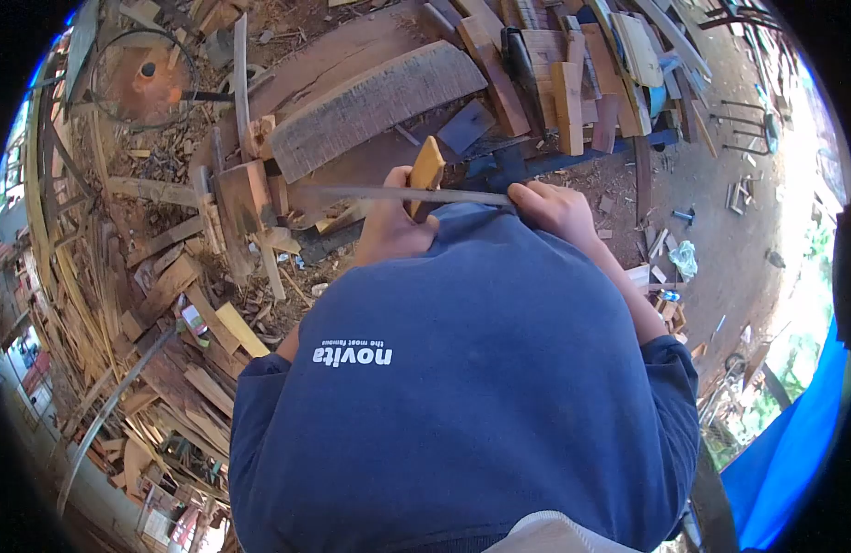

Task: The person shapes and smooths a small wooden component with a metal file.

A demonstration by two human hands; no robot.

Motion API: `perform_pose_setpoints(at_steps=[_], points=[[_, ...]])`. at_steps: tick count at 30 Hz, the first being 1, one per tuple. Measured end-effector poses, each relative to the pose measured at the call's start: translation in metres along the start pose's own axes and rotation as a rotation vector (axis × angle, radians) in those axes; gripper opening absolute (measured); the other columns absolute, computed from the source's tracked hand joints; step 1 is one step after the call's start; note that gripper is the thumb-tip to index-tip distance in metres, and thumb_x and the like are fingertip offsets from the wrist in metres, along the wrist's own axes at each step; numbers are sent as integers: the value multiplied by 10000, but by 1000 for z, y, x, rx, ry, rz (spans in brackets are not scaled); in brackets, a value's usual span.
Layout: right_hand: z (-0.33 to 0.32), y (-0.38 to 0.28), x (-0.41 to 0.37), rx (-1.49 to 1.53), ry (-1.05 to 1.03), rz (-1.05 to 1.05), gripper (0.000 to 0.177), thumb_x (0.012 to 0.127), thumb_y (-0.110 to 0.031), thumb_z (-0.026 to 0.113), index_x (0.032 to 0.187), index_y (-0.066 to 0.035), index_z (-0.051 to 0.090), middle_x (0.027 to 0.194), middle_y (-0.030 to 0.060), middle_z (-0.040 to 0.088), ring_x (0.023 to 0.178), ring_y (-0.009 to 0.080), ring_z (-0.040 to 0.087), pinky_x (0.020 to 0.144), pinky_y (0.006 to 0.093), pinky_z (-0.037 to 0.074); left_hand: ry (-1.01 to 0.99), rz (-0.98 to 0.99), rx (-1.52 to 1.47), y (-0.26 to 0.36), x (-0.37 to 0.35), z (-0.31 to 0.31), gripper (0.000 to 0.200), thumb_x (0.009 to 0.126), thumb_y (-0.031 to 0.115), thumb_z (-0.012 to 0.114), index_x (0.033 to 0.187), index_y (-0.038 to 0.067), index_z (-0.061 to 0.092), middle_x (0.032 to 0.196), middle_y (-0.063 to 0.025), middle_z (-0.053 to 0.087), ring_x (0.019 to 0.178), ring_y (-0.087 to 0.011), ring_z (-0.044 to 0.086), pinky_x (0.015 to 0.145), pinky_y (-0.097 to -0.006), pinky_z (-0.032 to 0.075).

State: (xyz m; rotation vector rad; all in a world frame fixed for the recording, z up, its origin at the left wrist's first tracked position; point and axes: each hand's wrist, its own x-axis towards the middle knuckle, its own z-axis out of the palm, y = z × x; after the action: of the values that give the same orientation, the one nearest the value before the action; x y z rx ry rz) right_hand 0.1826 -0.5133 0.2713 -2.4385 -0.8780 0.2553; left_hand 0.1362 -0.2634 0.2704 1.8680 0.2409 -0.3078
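My left hand (393, 224) is closed around a small yellow-brown piece of wood (427, 173), which stands upright with a slanted top. My right hand (556, 214) grips the right end of a long, thin grey file (462, 196). The file lies level across the piece of wood, and its far end blurs out to the left. Both hands are just beyond the front of my dark blue shirt (499, 369), which hides what is below them.
A broad, rough plank (379, 106) lies ahead of the hands. Stacked boards (568, 106) are at the upper right, and scrap wood (167, 295) covers the left side. A round fan-like ring (144, 124) stands upper left. On the right floor lies a plastic bag (684, 261).
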Motion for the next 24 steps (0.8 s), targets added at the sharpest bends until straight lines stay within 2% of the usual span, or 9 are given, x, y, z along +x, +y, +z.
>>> perform_pose_setpoints(at_steps=[1, 3, 5, 8, 11, 13, 14, 16, 24], points=[[3, -1, -3, -3, 7, 6, 226, 759, -198, 639, 964, -162, 549, 726, 43, 568, 667, 255, 649, 552, 391, 501, -19, -30, 42, -6, 6, -1, 478, 722, 16, 680, 1166, 17, 502, 988, -164, 633, 962, -267, 652, 826, -356, 496], [11, -3, -8, 98, -10, 161, 188, 804, -198, 615, 977, -159, 551, 757, 64, 598, 691, 286, 654, 574, 412, 503, -39, -53, 88, -9, 15, -1, 509, 717, 57, 700, 1185, 18, 502, 1000, -180, 639, 962, -295, 655, 835, -369, 495], [7, -9, -10, 95, -29, 188, 163, 833, -205, 596, 977, -149, 546, 771, 81, 606, 723, 306, 659, 594, 424, 504, -3, -164, 213, -6, 21, 3, 558, 710, 148, 735, 1201, 15, 506, 1010, -212, 646, 964, -345, 654, 854, -389, 495], [8, -14, -13, 93, -63, 281, 187, 833, -209, 592, 1002, -142, 549, 784, 86, 614, 755, 306, 667, 609, 420, 512, -11, -116, 210, -6, 29, 2, 537, 739, 214, 728, 1181, -3, 514, 1010, -224, 650, 981, -353, 655, 855, -396, 502], [8, -16, -10, 127, 28, 276, 195, 848, -204, 610, 1021, -126, 566, 800, 99, 627, 748, 307, 661, 608, 404, 506, -2, -169, 263, 7, 36, 1, 525, 763, 277, 713, 1146, -26, 519, 1012, -240, 654, 983, -359, 659, 853, -411, 505], [3, -22, -8, 324, 42, 409, 185, 866, -180, 628, 1027, -100, 583, 820, 110, 640, 739, 297, 655, 614, 384, 494, 0, -166, 285, 3, 44, -1, 520, 768, 292, 706, 1133, -30, 522, 1010, -246, 656, 980, -364, 660, 852, -416, 505], [9, -20, -8, 329, 37, 407, 185, 866, -180, 628, 1027, -100, 583, 820, 110, 640, 739, 297, 655, 614, 384, 494, -1, -157, 305, 2, 47, -2, 517, 773, 307, 699, 1120, -35, 524, 1008, -252, 659, 976, -368, 662, 852, -421, 506], [22, -15, -10, 345, 167, 418, 139, 889, -145, 622, 1010, -84, 589, 825, 117, 644, 732, 291, 650, 618, 371, 484, 0, -170, 283, 1, 50, -5, 511, 775, 306, 695, 1116, -35, 524, 1002, -257, 660, 971, -374, 663, 851, -421, 505], [12, -16, -2, 298, 42, 332, 156, 908, -154, 606, 1049, -95, 579, 858, 121, 659, 762, 325, 657, 646, 386, 504, -33, -227, 224, 10, 49, -6, 486, 792, 302, 699, 1124, -9, 531, 1015, -238, 667, 976, -372, 663, 854, -418, 503]])
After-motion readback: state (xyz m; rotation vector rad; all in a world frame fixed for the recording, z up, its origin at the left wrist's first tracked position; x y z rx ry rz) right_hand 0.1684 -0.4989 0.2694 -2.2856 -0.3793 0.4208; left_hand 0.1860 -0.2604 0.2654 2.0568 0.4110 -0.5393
